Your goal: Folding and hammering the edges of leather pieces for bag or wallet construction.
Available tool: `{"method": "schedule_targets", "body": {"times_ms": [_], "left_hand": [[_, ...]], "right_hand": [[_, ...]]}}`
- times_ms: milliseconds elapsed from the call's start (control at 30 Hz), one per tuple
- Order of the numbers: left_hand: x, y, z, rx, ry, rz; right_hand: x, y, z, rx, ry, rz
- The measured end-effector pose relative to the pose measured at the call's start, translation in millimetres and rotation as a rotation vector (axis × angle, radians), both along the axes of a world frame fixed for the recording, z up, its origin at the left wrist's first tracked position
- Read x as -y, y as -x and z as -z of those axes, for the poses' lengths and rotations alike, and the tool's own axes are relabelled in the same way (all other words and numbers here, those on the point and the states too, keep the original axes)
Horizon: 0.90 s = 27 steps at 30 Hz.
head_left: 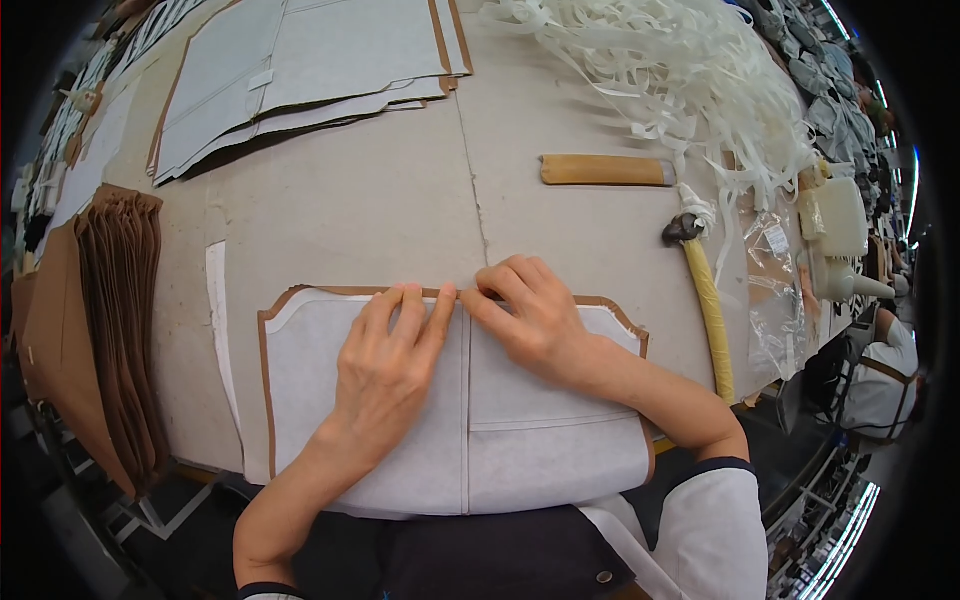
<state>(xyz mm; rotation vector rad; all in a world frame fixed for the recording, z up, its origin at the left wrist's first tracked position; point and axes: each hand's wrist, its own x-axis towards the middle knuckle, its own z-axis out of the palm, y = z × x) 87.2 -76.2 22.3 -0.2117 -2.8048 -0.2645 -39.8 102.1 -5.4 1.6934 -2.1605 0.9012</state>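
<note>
A white-backed panel with a brown border (370,480) lies before me at the table's near edge, with a seam down its middle and another across its right half. My left hand (385,360) rests on it, fingers stretched out with the tips on the brown far edge, just left of the seam. At the same edge, right of the seam, my right hand (535,320) has its fingers curled and its thumb and forefinger pinched on the border. The two hands' fingertips nearly meet at the seam.
Similar white panels (340,50) are stacked far left, and folded brown pieces (115,260) hang at the left edge. White strips (690,70) heap far right. A tan flat bar (605,170), a yellow-handled hammer (707,310) and a squeeze bottle (835,215) lie right.
</note>
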Motion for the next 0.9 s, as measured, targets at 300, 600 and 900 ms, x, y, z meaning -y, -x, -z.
{"method": "schedule_targets", "body": {"times_ms": [300, 600, 900], "left_hand": [[-1, 0, -8, 0.075, 0.005, 0.024], [-2, -4, -2, 0.05, -0.055, -0.013], [-7, -5, -3, 0.033, 0.052, -0.005]], "right_hand": [[-11, -1, 1, 0.053, -0.009, 0.031], [-7, -1, 2, -0.113, -0.012, -0.015], [-10, -5, -14, -0.09, -0.202, -0.081]]}}
